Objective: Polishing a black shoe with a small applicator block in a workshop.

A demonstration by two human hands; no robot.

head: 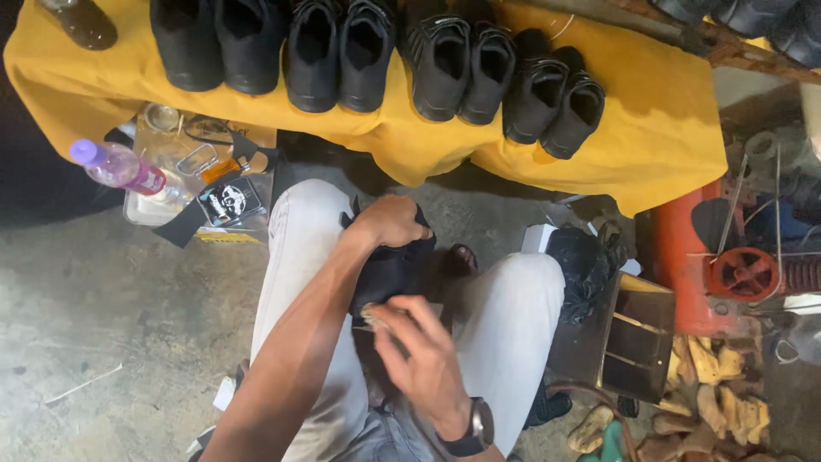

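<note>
while the left hand [389,221] clamps a black shoe [389,272] between the knees, the right hand [423,359] pinches a small pale cloth [376,318] against its near end. polishing looks midway, though i cannot see shine; four black pairs [376,56] line the yellow-draped tabletop [658,128], far edge.

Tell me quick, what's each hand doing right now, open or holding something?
Left hand: closed around the top of the black shoe between the knees.
Right hand: fingers pinched on a small pale thing pressed against the shoe; what it is cannot be told.
</note>
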